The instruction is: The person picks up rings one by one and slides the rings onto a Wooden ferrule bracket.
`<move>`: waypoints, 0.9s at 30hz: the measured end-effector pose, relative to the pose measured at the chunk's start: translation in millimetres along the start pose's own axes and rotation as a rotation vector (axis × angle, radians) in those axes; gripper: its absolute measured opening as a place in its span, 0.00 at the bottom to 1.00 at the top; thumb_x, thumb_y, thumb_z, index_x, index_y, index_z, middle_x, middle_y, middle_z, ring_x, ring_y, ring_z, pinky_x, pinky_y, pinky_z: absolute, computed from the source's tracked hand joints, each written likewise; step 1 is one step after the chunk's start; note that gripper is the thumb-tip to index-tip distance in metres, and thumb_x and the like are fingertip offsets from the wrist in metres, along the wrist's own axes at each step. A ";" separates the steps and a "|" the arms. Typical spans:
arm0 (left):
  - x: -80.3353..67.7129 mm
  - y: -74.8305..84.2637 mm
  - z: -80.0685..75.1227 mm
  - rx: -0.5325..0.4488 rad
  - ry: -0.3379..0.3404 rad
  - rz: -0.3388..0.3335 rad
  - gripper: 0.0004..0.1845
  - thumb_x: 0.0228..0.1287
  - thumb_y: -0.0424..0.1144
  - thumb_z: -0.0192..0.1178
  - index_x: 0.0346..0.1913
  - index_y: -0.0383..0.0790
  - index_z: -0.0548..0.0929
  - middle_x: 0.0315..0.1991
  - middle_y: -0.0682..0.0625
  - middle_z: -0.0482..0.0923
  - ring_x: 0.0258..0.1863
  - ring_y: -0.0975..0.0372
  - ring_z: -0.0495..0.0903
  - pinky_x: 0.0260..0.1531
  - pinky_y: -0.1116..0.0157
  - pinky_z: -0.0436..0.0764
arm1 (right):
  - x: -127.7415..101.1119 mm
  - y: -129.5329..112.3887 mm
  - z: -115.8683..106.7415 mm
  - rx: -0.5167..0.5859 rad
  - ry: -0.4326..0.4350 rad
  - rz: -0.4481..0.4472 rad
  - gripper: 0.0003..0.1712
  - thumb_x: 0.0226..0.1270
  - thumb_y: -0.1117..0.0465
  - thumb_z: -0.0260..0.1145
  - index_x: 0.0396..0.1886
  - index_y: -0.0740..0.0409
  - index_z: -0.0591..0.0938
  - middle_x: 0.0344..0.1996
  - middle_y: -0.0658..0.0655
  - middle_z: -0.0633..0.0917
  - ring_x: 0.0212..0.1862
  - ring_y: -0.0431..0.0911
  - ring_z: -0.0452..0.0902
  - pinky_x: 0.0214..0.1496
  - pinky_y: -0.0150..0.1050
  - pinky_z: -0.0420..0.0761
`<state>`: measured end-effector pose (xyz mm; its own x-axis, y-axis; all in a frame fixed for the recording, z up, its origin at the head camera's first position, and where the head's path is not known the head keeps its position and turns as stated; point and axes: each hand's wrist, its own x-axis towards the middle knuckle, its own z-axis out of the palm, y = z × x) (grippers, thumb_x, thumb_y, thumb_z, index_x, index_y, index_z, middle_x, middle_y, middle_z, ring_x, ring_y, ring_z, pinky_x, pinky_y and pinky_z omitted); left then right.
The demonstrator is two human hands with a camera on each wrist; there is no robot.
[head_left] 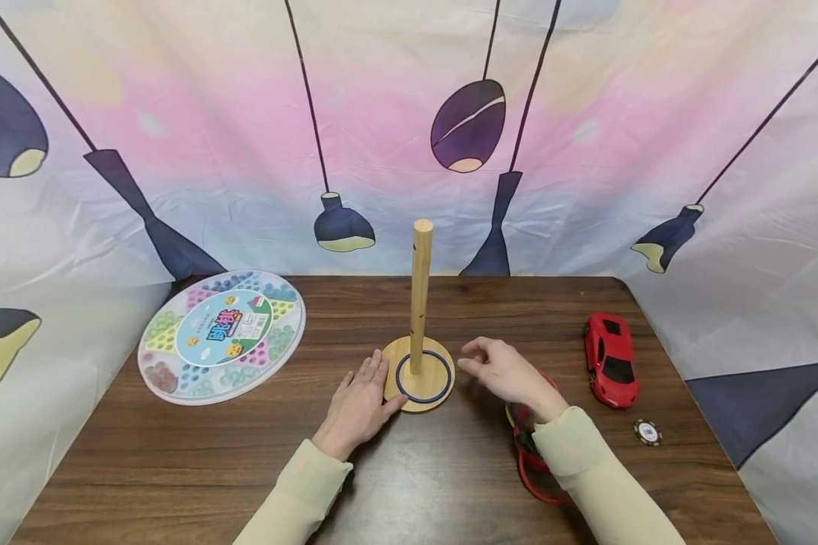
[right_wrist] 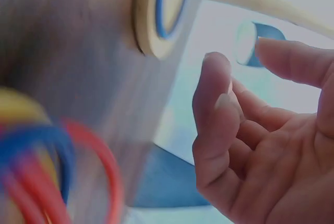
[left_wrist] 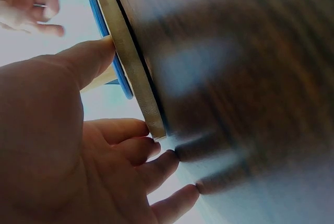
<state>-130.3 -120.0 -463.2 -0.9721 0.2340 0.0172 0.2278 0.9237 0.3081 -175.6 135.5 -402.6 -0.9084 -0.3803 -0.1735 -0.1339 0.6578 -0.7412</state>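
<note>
A wooden peg (head_left: 419,303) stands upright on a round wooden base (head_left: 394,354) mid-table. One blue ring (head_left: 401,378) lies flat on the base around the peg's foot. My left hand (head_left: 360,405) rests against the base's left and front edge; in the left wrist view its thumb (left_wrist: 96,57) touches the rim by the ring and its fingers lie along the edge and table. To the right of the base hovers my right hand (head_left: 507,372), loosely bent and holding nothing. Under the right forearm lies a pile of rings (head_left: 544,496), red, blue and yellow (right_wrist: 99,156), partly hidden.
At the left lies a round Chinese checkers board (head_left: 157,371) in clear packaging. A red toy car (head_left: 612,359) stands on the right, with a poker chip (head_left: 647,432) in front of it. A patterned curtain (head_left: 382,136) hangs behind the table.
</note>
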 end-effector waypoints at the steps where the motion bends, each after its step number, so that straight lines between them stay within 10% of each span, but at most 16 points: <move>1: 0.3 0.0 -0.1 0.001 -0.004 0.000 0.42 0.64 0.59 0.53 0.70 0.31 0.60 0.71 0.39 0.54 0.69 0.50 0.56 0.63 0.46 0.59 | -4.7 -0.3 -4.8 -0.014 0.011 -0.002 0.22 0.69 0.52 0.59 0.55 0.61 0.77 0.31 0.56 0.81 0.26 0.45 0.75 0.28 0.38 0.74; 12: 0.3 -1.3 -0.6 -0.011 -0.012 -0.008 0.42 0.64 0.58 0.54 0.70 0.31 0.59 0.71 0.39 0.53 0.70 0.49 0.55 0.64 0.46 0.58 | -59.5 12.4 -49.7 -0.203 0.215 0.053 0.30 0.63 0.38 0.59 0.52 0.56 0.77 0.32 0.49 0.79 0.31 0.41 0.74 0.31 0.37 0.73; 27: 1.5 0.1 2.3 0.001 -0.016 -0.023 0.41 0.65 0.59 0.53 0.70 0.31 0.60 0.72 0.40 0.53 0.70 0.50 0.54 0.64 0.46 0.57 | -92.1 57.3 -45.5 -0.421 0.165 0.222 0.29 0.56 0.41 0.68 0.46 0.58 0.78 0.34 0.52 0.78 0.31 0.41 0.73 0.28 0.40 0.74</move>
<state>-131.6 -118.8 -465.3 -0.9760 0.2176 -0.0049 0.2056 0.9291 0.3073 -117.6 237.8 -399.6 -0.9791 -0.1161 -0.1668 -0.0478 0.9292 -0.3664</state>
